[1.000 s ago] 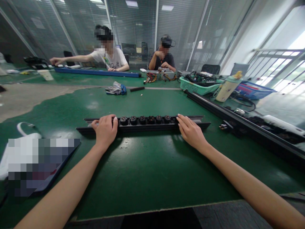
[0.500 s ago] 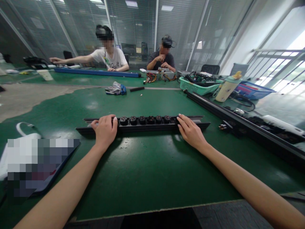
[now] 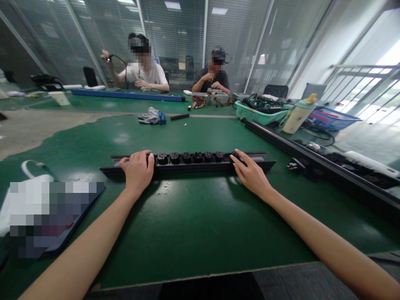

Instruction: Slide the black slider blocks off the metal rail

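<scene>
"Where exactly is that black channel (image 3: 193, 167)?"

"Lying crosswise on the green worktop (image 3: 200, 233), straight in front of the person. Round black sockets (image 3: 186, 157) sit in a row inside it; I count 6 in plain sight between the 2 hands."

"And the left hand (image 3: 139, 168)?"

"Clamped over the channel towards its left end, fingers bent down onto it. The right hand (image 3: 251, 173) is well apart from it, its fingers a little spread, the tips touching the right end of the row."

"Gripping there, or just pressing?"

"I can't tell from here. Both ends of the channel stick out past the hands, anyway."

"What's lying around them?"

"On the right, a long black rail (image 3: 275, 137) slants along the worktop, with a plug (image 3: 295, 165) just beside it. Farther back there's a green basket (image 3: 258, 111) of dark cables, then a pale bottle (image 3: 298, 117) in front of a blue basket (image 3: 336, 118). Beyond the channel I see a grey and blue glove (image 3: 152, 116) near a short black strip (image 3: 180, 117)."

"Who's across the way?"

"Somebody in a white shirt (image 3: 154, 77) holding up a dark cable (image 3: 120, 59), and somebody in a dark shirt (image 3: 224, 78) behind colored wires (image 3: 199, 101)."
</scene>
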A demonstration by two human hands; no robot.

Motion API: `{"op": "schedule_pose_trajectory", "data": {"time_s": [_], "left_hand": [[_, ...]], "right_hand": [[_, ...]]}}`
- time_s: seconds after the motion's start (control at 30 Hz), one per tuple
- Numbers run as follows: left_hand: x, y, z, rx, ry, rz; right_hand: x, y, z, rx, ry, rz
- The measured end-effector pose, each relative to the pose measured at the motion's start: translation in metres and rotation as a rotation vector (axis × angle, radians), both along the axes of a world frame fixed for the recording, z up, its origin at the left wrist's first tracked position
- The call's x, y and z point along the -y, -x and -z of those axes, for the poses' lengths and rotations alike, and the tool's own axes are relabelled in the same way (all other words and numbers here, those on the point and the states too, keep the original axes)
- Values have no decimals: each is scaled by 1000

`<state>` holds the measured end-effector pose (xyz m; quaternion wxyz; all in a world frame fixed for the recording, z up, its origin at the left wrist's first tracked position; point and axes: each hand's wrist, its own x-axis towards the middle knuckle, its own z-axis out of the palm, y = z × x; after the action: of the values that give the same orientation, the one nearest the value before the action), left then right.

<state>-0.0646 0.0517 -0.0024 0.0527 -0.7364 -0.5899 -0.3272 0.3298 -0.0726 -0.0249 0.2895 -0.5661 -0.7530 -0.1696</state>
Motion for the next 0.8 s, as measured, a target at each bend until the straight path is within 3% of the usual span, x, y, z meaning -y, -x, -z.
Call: {"op": "schedule_pose_trajectory", "data": {"time_s": [0.8], "left_hand": [[1, 0, 0, 1, 1, 6]], "right_hand": [[-1, -4, 2, -8, -17, 37]]}}
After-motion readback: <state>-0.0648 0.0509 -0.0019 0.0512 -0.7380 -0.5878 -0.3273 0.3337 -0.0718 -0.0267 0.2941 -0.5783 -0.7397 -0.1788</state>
